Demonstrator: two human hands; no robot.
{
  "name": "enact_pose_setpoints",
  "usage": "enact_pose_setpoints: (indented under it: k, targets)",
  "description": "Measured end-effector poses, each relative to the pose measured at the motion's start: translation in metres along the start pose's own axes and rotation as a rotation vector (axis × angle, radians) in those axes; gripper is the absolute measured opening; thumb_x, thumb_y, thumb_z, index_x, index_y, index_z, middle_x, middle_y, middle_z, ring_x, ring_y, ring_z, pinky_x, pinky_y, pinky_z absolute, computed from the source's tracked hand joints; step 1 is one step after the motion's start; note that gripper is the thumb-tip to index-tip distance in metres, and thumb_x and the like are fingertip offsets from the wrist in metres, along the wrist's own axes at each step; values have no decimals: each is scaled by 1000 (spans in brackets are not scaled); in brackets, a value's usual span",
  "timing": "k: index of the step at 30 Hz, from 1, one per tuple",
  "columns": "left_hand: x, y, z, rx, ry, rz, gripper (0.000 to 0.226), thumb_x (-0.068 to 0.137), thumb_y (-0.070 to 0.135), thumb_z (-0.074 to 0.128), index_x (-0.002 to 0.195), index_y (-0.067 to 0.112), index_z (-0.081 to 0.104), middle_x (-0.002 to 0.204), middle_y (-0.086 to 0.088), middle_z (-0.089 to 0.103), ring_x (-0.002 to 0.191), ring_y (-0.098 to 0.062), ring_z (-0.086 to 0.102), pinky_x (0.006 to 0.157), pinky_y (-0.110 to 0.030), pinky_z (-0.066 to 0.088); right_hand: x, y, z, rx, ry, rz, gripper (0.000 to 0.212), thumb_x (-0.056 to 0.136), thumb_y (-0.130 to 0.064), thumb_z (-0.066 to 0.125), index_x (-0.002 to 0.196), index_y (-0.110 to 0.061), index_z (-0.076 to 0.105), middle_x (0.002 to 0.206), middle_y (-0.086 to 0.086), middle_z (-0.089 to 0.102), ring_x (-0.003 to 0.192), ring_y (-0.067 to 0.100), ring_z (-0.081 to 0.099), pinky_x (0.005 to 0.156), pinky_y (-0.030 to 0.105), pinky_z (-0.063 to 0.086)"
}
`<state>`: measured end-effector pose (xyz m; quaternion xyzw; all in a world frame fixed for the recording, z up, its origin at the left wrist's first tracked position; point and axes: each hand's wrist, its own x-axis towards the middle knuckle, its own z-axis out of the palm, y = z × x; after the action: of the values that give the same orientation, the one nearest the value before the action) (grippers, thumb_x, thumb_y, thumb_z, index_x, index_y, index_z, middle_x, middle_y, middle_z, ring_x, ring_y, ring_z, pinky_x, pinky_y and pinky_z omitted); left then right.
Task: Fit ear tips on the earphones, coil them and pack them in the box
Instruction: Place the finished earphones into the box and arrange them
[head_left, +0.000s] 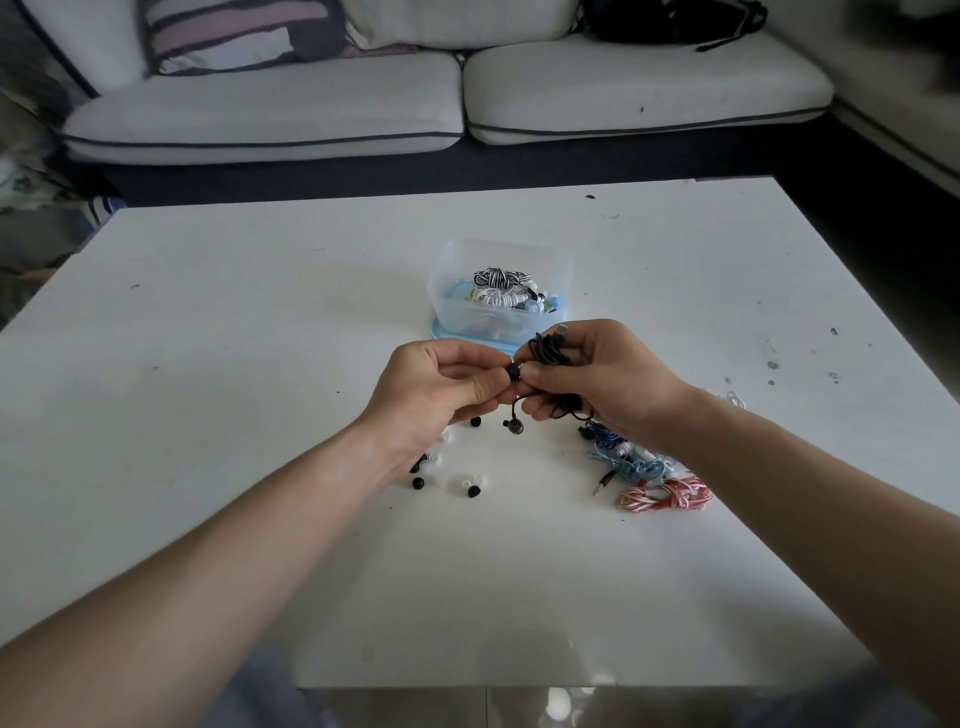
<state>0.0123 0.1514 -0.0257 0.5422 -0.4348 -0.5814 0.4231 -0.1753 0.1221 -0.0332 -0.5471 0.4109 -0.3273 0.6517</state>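
My right hand (597, 379) grips a bundle of black earphones (548, 351) above the white table, the plug sticking up past my fingers. My left hand (436, 389) pinches a black ear tip (513, 371) against one earbud, thumb and forefinger of both hands meeting there. The other black earbud (515, 426) dangles on its wire below my hands. A clear plastic box (452, 291) with coiled earphones inside stands on a blue lid just beyond my hands. Loose black and white ear tips (470, 486) lie on the table under my left wrist.
Coiled blue earphones (623, 457) and red-and-white earphones (667, 493) lie on the table (260, 312) under my right forearm. A grey-white sofa (363, 114) with a striped cushion runs along the far side. Small dark specks mark the tabletop.
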Motion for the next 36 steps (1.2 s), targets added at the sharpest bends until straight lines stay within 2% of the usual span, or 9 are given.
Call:
enact_pose_setpoints:
  k: [5,9,12,16,19,27,31,36]
  targets:
    - [1,1,-1,-13,-34,3,12,83,-1,71,87,11,71,78,-7,76,76,-16,74,66,-20,55,0,-1,-2,74,-51,20,10,94,4,57,95,-2,65,88,20,74,66,21,67,62,26,55]
    - [1,0,0,-6,-10,2,12,82,0,72,87,11,71,80,-9,76,78,-17,75,67,-21,56,1,-3,-2,-51,16,-34,9,91,5,62,100,10,62,80,13,75,65,20,69,63,27,57]
    - [2,-2,0,6,7,9,11,82,1,73,87,10,71,81,-11,76,78,-19,75,67,-21,55,0,-2,1,-104,49,-68,13,90,4,66,98,13,61,81,14,75,66,23,70,64,30,58]
    - [3,-2,-1,0,-2,9,11,82,1,73,88,10,72,82,-12,76,77,-17,74,66,-20,55,0,-1,3,-38,33,-34,5,93,4,61,97,5,64,80,13,75,65,21,68,64,28,57]
    - [4,-2,-2,3,-29,8,11,83,2,72,91,9,71,83,-11,76,79,-17,74,69,-21,55,-1,0,3,90,-16,34,8,95,3,57,95,-2,63,80,13,73,64,19,67,62,26,55]
    - [7,-7,-3,-11,-78,-20,14,81,3,73,92,12,69,89,-9,75,84,-18,73,71,-23,55,1,3,1,157,-52,83,9,96,3,54,101,-1,61,83,14,68,67,21,67,63,26,56]
    - [6,-7,-2,50,-48,30,14,82,2,74,94,9,68,84,-6,75,80,-16,73,72,-25,57,1,2,0,171,-49,96,8,96,4,55,101,1,60,82,16,68,65,22,66,62,27,55]
    - [9,-9,-1,130,-14,68,7,85,6,74,91,8,72,86,-13,76,79,-19,73,74,-27,59,3,5,2,138,-17,135,8,92,2,62,92,-4,57,75,15,61,62,23,58,60,30,47]
